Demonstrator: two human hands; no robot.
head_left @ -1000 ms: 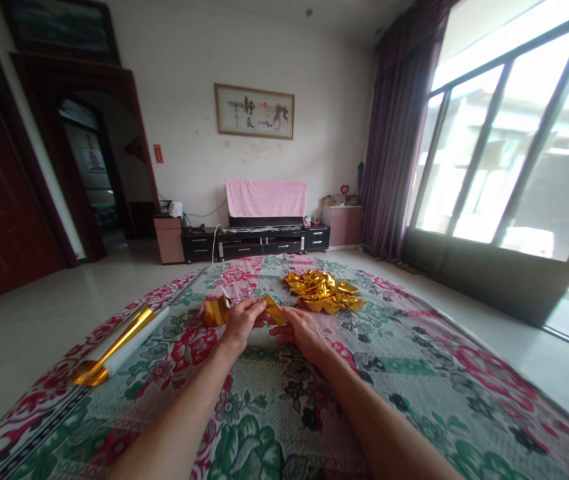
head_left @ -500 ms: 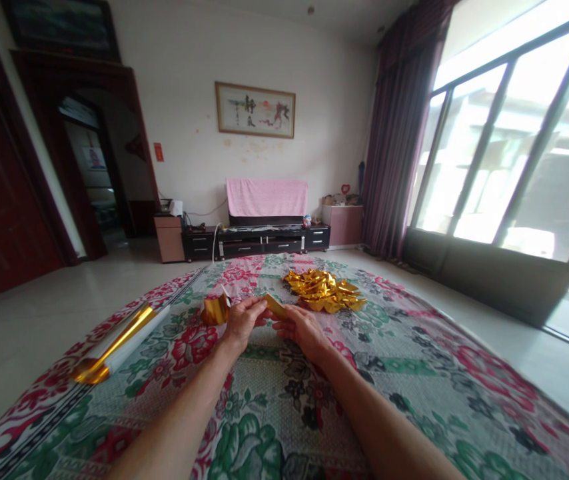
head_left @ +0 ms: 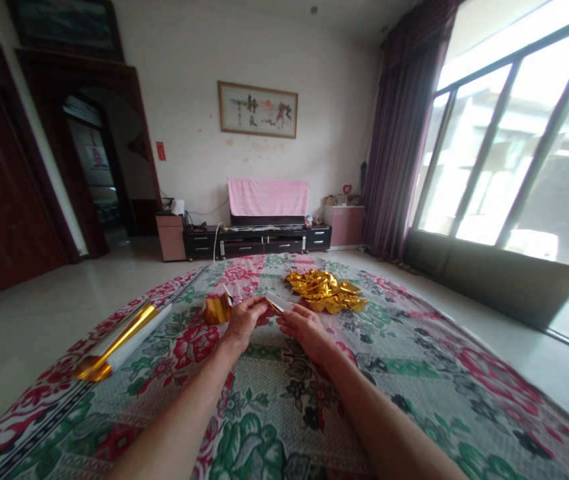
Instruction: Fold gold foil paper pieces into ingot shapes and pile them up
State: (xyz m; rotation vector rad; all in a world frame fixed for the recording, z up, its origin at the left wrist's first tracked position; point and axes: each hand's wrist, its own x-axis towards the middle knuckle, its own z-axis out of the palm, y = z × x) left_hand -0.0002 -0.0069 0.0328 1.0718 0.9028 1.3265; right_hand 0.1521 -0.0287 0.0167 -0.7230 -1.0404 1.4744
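Note:
Between my two hands is a small folded piece of gold foil paper, its white side now facing up. My left hand pinches its left end between thumb and fingers. At the other end, my right hand grips it, with the fingers partly under the paper. Just left of my left hand stands a curled strip of gold foil paper. A pile of folded gold foil pieces lies beyond my right hand.
A floral cloth covers the round surface under my hands. On its left side lies a loosely rolled sheet of gold and white foil paper. Farther off, a black low cabinet carries a screen draped with a pink cloth.
The folded paper in my hands has turned from its gold side to its white side. My right-hand fingers have shifted slightly. The pile, strip and roll lie as before.

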